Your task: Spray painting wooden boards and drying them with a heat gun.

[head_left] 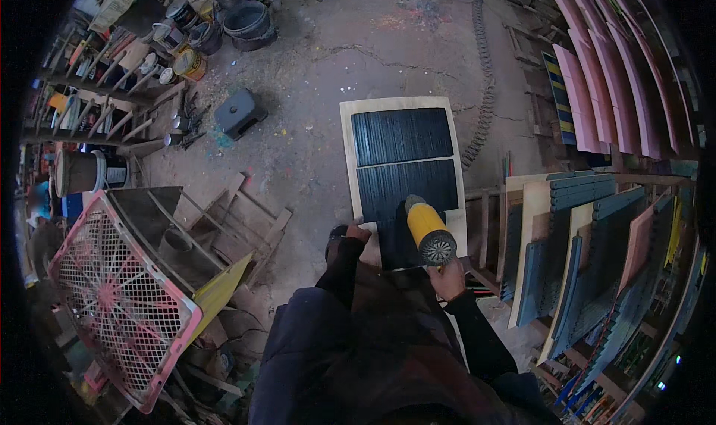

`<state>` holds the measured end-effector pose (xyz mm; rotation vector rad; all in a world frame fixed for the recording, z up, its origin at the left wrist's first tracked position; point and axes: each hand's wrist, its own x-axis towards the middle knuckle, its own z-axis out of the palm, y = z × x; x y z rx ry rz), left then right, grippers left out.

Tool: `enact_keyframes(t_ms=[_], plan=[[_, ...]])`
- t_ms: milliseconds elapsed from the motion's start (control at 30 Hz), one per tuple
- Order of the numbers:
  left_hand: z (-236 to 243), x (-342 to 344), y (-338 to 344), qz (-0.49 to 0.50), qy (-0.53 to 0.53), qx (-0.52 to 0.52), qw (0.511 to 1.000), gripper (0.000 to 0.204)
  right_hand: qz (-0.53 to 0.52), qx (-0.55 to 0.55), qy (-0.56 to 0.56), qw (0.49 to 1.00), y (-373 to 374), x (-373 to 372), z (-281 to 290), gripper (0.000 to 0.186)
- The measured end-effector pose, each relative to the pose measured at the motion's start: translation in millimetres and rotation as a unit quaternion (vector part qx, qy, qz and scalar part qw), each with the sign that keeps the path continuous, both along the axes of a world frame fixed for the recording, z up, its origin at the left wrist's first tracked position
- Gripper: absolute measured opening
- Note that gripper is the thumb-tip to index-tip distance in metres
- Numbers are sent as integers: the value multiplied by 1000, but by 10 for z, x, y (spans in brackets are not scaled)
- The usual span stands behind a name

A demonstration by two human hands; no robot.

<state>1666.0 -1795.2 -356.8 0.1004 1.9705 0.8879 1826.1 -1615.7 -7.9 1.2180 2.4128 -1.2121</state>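
Note:
A yellow heat gun (pixel 426 223) with a dark nozzle and a round black vented back is gripped in my right hand (pixel 447 279). Its nozzle points away from me, over a pale wooden board (pixel 346 141). Two black, finely ridged panels (pixel 403 135) lie on the board, the nearer one narrowing toward me. My left hand (pixel 359 234) is closed on the board's near left edge, its fingers partly hidden. The heat gun covers part of the nearer panel.
A grey step stool (pixel 239 114) stands on the floor at left, with buckets (pixel 248 23) beyond it. A pink-framed mesh guard (pixel 123 298) leans at lower left. Racks of blue-black boards (pixel 574 231) and pink panels (pixel 597 89) line the right. A coiled hose (pixel 483 74) lies beyond the board.

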Motion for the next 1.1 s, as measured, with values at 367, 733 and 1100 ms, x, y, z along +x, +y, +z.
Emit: enact_keyframes(t_ms=[367, 733, 1100], plan=[[-678, 151, -51, -65, 115, 48, 990, 37, -146, 26, 98, 984, 261, 168, -163, 36], [-119, -39, -16, 5, 55, -8, 998, 63, -179, 76, 78, 978, 683, 292, -45, 37], [331, -154, 65, 15, 0, -40, 999, 68, -222, 59, 84, 970, 734, 313, 103, 37]])
